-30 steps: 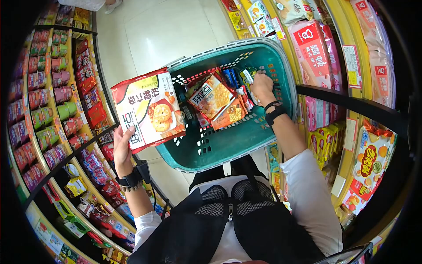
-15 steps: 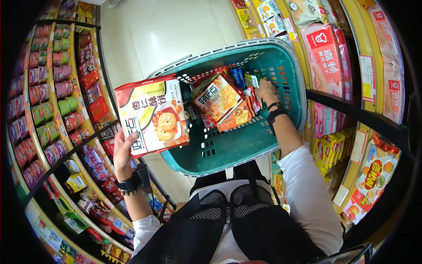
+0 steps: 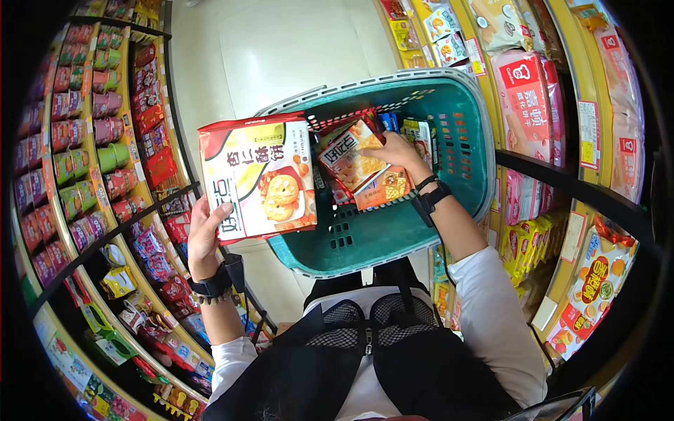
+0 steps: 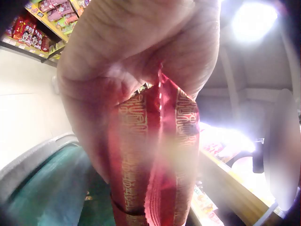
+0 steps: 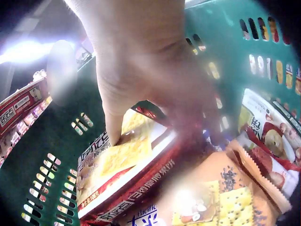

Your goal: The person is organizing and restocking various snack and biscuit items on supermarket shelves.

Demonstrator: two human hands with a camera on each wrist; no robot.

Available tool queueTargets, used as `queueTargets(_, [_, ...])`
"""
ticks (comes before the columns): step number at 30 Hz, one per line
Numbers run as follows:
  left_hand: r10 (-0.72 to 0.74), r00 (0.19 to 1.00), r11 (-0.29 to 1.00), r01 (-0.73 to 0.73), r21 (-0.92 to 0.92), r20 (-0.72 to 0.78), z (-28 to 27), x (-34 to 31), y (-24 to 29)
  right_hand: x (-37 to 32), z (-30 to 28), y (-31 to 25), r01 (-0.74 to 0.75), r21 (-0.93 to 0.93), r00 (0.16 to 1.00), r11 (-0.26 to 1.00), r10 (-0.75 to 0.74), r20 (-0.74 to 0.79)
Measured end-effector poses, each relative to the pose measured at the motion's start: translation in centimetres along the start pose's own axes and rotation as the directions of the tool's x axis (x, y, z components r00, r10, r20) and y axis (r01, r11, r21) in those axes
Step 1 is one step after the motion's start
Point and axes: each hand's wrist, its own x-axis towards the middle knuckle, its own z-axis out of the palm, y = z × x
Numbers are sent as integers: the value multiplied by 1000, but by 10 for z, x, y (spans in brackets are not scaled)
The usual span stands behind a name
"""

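My left hand holds a red-and-white bag of almond cookies by its lower left edge, thumb on the printed front. In the left wrist view, the palm and fingers wrap the bag's red sealed end. Inside the green shopping basket, my right hand grips a red-edged cracker box. The right wrist view puts the thumb on the box's pictured face, with the other fingers over its far edge, partly blurred. An orange cracker packet lies against the box.
More snack packs lie at the basket's right end. Shelves of cups and bags line the left side. At the right, shelves hold pink wafer bags and yellow packs. Pale floor tiles lie beyond the basket.
My right hand has moved left from the small packs at the basket's right end onto the cracker box. The left hand keeps holding the cookie bag; the whole view has shifted slightly.
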Motion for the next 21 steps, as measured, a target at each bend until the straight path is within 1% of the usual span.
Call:
queueTargets(1, [14,1000,1000,-14,-10,-2,0,0,-1,-1,0,-2,6,2,1000,1000,-6,4])
queueTargets(3, [30,1000,1000,-30,2,1,-2,0,-2,-4,0,-5,-38,-100,999,994,38,-3])
queueTargets(5, [31,1000,999,-31,-8,-1,-2,-1,-3,-9,1,-7,-36,-100,999,994,36,-2])
queueTargets(7, [33,999,999,-33,-19,2,-1,-1,-1,-12,9,-4,37,-66,985,997,-48,-166])
queueTargets(8, [31,999,999,-31,-29,10,-1,-3,0,-14,12,-1,36,-67,985,997,-47,-169])
queueTargets(10, [32,999,999,-31,-37,24,-1,-4,2,-24,12,-9,8,-104,968,995,-34,-247])
queueTargets(11, [35,999,999,-34,-42,30,-1,-5,2,-28,7,-12,6,-102,967,995,-32,-254])
queueTargets(13, [44,998,998,-42,-45,47,1,-6,4,-37,-2,-13,62,123,996,991,-54,-68])
queueTargets(14, [49,998,998,-46,-43,48,2,-8,6,-26,9,9,148,134,986,980,-136,-97])
queueTargets(15, [53,997,998,-51,-37,52,2,-10,8,-36,4,10,145,139,985,980,-130,-109])
queueTargets(16, [57,996,998,-55,-31,67,2,-12,10,-48,-1,11,155,297,988,942,-140,-71])
queueTargets(17, [62,995,998,-59,-37,84,2,-11,11,-59,-8,12,161,446,986,881,-160,-41])
queueTargets(18, [66,992,997,-61,-43,104,2,-12,13,-77,-16,8,196,542,980,817,-181,-82])
queueTargets(19, [75,989,997,-71,-38,125,3,-11,15,-94,-22,10,204,544,979,814,-175,-106])
queueTargets(21, [91,986,996,-88,-26,140,7,-11,20,-130,-32,18,218,783,968,583,-229,-99])
